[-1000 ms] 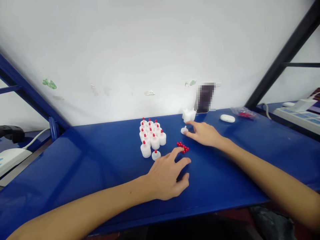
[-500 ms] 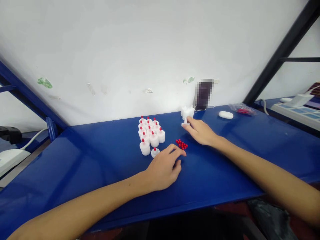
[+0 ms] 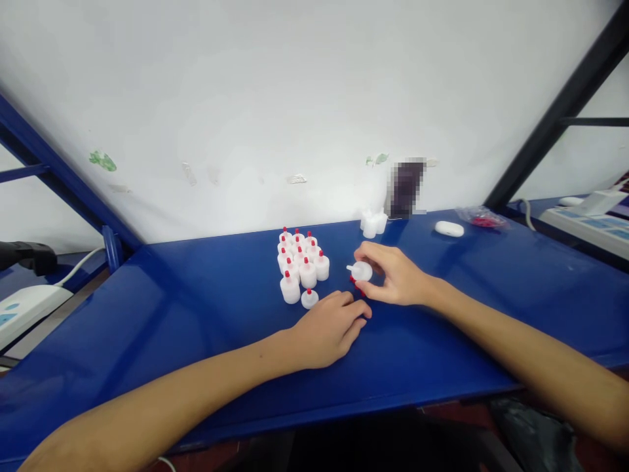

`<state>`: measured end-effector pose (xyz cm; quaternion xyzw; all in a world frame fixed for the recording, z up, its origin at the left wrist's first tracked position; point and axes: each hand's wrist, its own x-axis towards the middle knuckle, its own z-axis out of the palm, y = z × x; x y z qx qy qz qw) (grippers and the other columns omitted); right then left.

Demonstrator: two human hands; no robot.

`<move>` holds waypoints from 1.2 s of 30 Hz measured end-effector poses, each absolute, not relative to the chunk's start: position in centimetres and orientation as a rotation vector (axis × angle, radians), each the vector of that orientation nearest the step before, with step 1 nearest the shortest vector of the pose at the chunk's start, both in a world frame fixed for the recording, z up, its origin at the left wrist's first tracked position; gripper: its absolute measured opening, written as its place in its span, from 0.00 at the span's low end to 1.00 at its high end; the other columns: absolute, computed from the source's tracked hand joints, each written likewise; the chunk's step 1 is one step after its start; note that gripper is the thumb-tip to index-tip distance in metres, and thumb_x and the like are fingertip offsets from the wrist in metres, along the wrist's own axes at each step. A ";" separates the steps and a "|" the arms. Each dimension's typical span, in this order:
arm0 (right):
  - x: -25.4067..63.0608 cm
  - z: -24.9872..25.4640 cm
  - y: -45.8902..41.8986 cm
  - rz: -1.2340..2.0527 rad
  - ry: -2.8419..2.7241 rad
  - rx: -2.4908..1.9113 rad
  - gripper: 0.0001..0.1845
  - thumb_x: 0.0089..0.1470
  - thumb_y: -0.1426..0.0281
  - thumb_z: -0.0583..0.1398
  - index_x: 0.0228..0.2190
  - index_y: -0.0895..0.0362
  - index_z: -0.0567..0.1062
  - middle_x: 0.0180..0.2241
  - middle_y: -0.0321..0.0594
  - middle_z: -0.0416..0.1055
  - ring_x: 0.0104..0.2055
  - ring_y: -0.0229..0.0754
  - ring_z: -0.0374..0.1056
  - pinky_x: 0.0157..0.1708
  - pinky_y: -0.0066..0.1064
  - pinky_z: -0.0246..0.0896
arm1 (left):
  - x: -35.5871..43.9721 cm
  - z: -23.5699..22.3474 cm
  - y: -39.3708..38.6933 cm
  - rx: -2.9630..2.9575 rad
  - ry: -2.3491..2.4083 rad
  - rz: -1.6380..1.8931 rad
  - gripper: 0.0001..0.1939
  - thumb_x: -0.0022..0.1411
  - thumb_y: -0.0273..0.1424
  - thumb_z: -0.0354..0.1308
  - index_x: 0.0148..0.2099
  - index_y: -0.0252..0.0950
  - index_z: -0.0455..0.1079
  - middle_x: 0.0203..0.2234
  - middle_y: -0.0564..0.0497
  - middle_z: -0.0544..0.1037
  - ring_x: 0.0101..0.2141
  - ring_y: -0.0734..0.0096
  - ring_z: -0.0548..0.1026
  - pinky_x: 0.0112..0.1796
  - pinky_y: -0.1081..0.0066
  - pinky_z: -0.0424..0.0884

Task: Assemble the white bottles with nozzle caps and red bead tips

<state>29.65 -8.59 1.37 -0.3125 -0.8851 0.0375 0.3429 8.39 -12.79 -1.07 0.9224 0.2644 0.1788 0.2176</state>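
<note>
My right hand (image 3: 390,272) is closed on a white nozzle lid (image 3: 362,271), pinched by its round rim between thumb and fingers. The lid is tilted, with its spout pointing left. Below it, small red caps (image 3: 352,280) lie on the table, partly hidden by the lid and fingers. My left hand (image 3: 331,328) rests palm down just in front of them, thumb and index drawn together; whether anything is between them is hidden. Beside its knuckles sits a white nozzle lid with a red tip (image 3: 309,299). Behind that stand several white bottles with red tips (image 3: 289,288) in close rows.
Several white nozzle pieces (image 3: 372,224) stand near the wall, by a propped dark phone (image 3: 407,189). Farther right lie a white rounded case (image 3: 449,229) and a clear bag with red pieces (image 3: 484,217). Power strips sit at both sides of the blue table (image 3: 206,295).
My right hand has lifted the white nozzle lid and brought it toward me, over the red caps, tipping its spout left. My left hand's spread fingers have drawn together.
</note>
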 end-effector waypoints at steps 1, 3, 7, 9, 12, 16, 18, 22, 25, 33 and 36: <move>29.6 1.3 -8.6 0.099 -2.284 -0.833 0.13 0.47 0.70 0.62 0.36 0.55 0.66 0.28 0.32 0.64 0.25 0.33 0.58 0.25 0.26 0.54 | 8.3 -1.0 -12.9 2.579 0.711 0.483 0.12 0.70 0.27 0.46 0.49 0.36 0.70 0.39 0.46 0.73 0.41 0.63 0.70 0.44 0.64 0.67; 29.6 1.1 -8.5 0.111 -2.241 -0.875 0.15 0.46 0.71 0.63 0.36 0.55 0.66 0.28 0.31 0.66 0.23 0.33 0.59 0.24 0.26 0.57 | 8.2 -0.7 -13.0 2.534 0.671 0.523 0.12 0.70 0.27 0.45 0.48 0.36 0.69 0.38 0.47 0.73 0.40 0.64 0.70 0.43 0.64 0.66; 29.6 0.7 -8.2 0.181 -2.150 -0.907 0.17 0.45 0.74 0.64 0.38 0.54 0.65 0.34 0.35 0.71 0.23 0.32 0.65 0.24 0.26 0.62 | 8.1 -0.4 -13.0 2.137 0.674 0.799 0.10 0.71 0.31 0.47 0.48 0.36 0.68 0.32 0.52 0.69 0.30 0.72 0.66 0.35 0.70 0.64; 29.6 0.6 -8.2 0.216 -2.117 -0.893 0.18 0.45 0.75 0.64 0.38 0.54 0.64 0.39 0.37 0.73 0.22 0.31 0.67 0.22 0.24 0.63 | 8.0 -0.5 -12.8 1.895 0.701 0.950 0.10 0.72 0.34 0.46 0.49 0.37 0.66 0.28 0.54 0.65 0.29 0.74 0.64 0.33 0.72 0.63; 29.2 0.7 -8.5 0.228 -2.098 -0.852 0.18 0.46 0.75 0.64 0.38 0.54 0.65 0.38 0.36 0.74 0.21 0.30 0.67 0.20 0.24 0.63 | 8.1 -0.9 -12.5 1.627 0.684 1.102 0.08 0.72 0.34 0.47 0.49 0.38 0.63 0.28 0.55 0.63 0.29 0.74 0.65 0.32 0.73 0.63; 28.8 1.2 -9.4 0.225 -2.145 -0.798 0.16 0.48 0.72 0.66 0.39 0.54 0.68 0.28 0.31 0.73 0.19 0.32 0.67 0.22 0.24 0.65 | 8.4 -1.3 -12.4 1.459 0.668 1.124 0.04 0.70 0.32 0.50 0.44 0.38 0.61 0.28 0.56 0.64 0.28 0.76 0.64 0.31 0.74 0.62; 28.7 1.5 -9.8 0.249 -2.151 -0.768 0.16 0.48 0.71 0.66 0.38 0.55 0.69 0.23 0.28 0.70 0.19 0.33 0.66 0.22 0.25 0.65 | 8.7 -1.3 -12.7 1.417 0.652 1.114 0.05 0.71 0.33 0.50 0.40 0.38 0.59 0.26 0.56 0.65 0.27 0.76 0.64 0.31 0.74 0.62; 28.8 1.8 -10.3 0.205 -2.164 -0.705 0.15 0.45 0.70 0.66 0.36 0.55 0.68 0.22 0.29 0.68 0.19 0.33 0.64 0.21 0.26 0.63 | 9.1 -1.2 -13.1 1.329 0.570 1.148 0.07 0.70 0.33 0.52 0.40 0.38 0.56 0.27 0.56 0.65 0.29 0.76 0.66 0.31 0.74 0.63; 28.8 1.9 -10.5 0.169 -2.197 -0.678 0.15 0.44 0.70 0.66 0.35 0.55 0.68 0.20 0.27 0.65 0.19 0.33 0.62 0.21 0.26 0.60 | 9.2 -1.0 -13.0 1.302 0.544 1.158 0.08 0.70 0.34 0.53 0.40 0.38 0.57 0.27 0.56 0.64 0.28 0.77 0.66 0.30 0.75 0.63; 28.5 1.9 -10.7 0.148 -2.220 -0.647 0.14 0.45 0.71 0.65 0.35 0.55 0.68 0.20 0.27 0.65 0.19 0.32 0.61 0.20 0.25 0.59 | 9.1 -0.8 -13.0 1.302 0.535 1.198 0.10 0.68 0.36 0.56 0.40 0.38 0.57 0.30 0.57 0.63 0.27 0.80 0.67 0.29 0.75 0.64; 28.4 2.0 -10.7 0.139 -2.237 -0.627 0.14 0.44 0.71 0.65 0.34 0.55 0.69 0.20 0.27 0.65 0.19 0.32 0.61 0.20 0.25 0.58 | 9.1 -0.7 -13.0 1.320 0.553 1.194 0.12 0.67 0.37 0.57 0.40 0.38 0.58 0.29 0.58 0.64 0.27 0.80 0.67 0.29 0.76 0.65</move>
